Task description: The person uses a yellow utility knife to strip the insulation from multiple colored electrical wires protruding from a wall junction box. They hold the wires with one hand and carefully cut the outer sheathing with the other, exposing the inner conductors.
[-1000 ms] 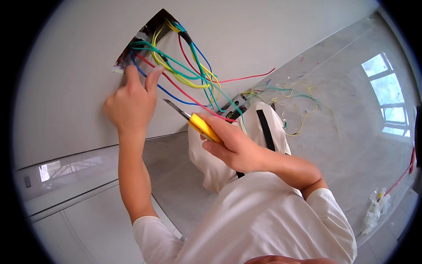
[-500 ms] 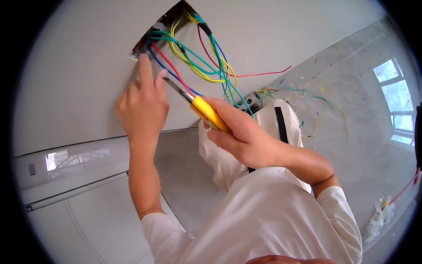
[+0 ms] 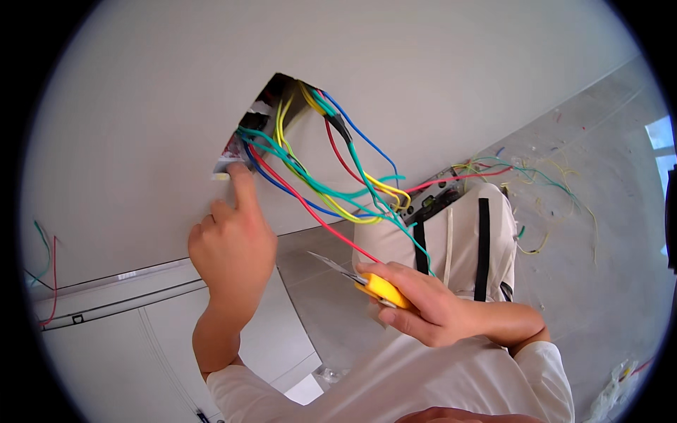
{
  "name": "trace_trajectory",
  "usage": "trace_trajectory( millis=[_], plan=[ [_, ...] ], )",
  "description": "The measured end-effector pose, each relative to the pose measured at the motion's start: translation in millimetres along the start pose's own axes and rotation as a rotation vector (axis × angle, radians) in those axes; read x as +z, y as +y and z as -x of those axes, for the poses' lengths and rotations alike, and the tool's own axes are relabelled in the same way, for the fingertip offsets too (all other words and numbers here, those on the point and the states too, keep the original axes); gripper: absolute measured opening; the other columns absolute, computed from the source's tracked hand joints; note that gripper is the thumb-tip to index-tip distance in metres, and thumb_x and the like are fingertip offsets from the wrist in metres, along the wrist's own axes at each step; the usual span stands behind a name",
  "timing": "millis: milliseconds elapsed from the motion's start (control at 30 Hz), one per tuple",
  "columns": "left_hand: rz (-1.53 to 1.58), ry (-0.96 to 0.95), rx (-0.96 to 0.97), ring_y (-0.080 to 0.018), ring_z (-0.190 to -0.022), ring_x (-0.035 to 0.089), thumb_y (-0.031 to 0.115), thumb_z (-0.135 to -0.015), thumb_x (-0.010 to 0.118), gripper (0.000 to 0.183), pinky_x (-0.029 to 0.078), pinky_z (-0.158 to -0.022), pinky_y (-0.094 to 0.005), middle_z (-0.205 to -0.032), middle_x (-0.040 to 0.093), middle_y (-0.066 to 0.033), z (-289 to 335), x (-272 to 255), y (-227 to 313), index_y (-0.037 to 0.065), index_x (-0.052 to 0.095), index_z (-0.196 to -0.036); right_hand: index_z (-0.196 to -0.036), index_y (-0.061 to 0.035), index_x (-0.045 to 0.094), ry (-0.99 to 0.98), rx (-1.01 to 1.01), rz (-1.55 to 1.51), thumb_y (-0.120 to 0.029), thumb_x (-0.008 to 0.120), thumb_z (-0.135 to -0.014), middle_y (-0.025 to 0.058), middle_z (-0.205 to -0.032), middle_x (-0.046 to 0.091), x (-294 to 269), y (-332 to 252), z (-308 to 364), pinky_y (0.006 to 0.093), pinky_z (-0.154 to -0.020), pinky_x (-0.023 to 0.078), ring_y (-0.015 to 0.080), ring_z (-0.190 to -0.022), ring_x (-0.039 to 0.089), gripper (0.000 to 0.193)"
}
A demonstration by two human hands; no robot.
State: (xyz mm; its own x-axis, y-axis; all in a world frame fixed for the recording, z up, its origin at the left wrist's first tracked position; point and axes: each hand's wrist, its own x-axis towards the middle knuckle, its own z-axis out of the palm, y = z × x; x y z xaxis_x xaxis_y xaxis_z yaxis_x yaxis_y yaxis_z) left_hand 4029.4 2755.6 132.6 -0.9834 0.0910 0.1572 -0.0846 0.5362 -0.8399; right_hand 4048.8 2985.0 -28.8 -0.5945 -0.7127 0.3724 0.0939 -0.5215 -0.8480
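My right hand grips a yellow utility knife, its blade out and pointing up and left. My left hand reaches up to the lower left rim of a rectangular wall opening. Its index finger is stretched against that rim and the other fingers are curled; its thumb is hidden. Out of the opening hang green wires, yellow wires, blue wires and a red wire. Black tape wraps one bundle. The knife blade is apart from the wires.
A grey metal level-like tool lies by my knees, partly hidden by the trousers. Loose wire offcuts are scattered on the grey floor. A clear plastic bag lies at lower right, and white panels stand at lower left.
The view has shifted, so the wall opening sits lower. My right hand has drawn the knife down, away from the left hand and the wires. The left index finger stays at the opening's rim.
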Motion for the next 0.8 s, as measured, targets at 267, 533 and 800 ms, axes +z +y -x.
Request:
trace_trajectory(
  millis=[267,533,800],
  plan=[
    [0.124,0.109,0.049,-0.0185,-0.044,0.048,-0.004,-0.064,0.069,0.050,0.035,-0.044,-0.0315,-0.062,0.047,-0.0024,-2,6,-13,0.003,0.065,-0.114,-0.156,0.0047,0.034,-0.041,0.010,-0.028,-0.003,0.057,-0.100,0.0185,-0.116,0.055,-16,-6,-15,0.0380,-0.093,0.046,0.0326,-0.098,0.056,0.061],
    [0.060,0.160,0.049,-0.0173,-0.043,0.046,-0.003,-0.066,0.070,0.049,0.034,-0.043,-0.0322,-0.062,0.047,-0.0015,4,4,-20,0.005,0.067,-0.114,-0.159,0.0030,0.031,-0.065,0.068,0.011,-0.007,0.059,-0.102,0.0170,-0.114,0.055,-18,-9,-20,0.0379,-0.093,0.046,0.0319,-0.099,0.055,0.064],
    [0.065,-0.033,0.034,-0.0210,-0.045,0.059,0.008,-0.082,0.073,0.027,0.043,-0.043,-0.0334,-0.056,0.051,-0.0031,-7,-5,-22,0.008,0.062,-0.107,-0.159,0.0011,0.033,-0.005,0.168,-0.023,-0.007,0.059,-0.103,0.0128,-0.115,0.056,4,-11,-13,0.0355,-0.091,0.048,0.0256,-0.098,0.057,0.062]
  ],
)
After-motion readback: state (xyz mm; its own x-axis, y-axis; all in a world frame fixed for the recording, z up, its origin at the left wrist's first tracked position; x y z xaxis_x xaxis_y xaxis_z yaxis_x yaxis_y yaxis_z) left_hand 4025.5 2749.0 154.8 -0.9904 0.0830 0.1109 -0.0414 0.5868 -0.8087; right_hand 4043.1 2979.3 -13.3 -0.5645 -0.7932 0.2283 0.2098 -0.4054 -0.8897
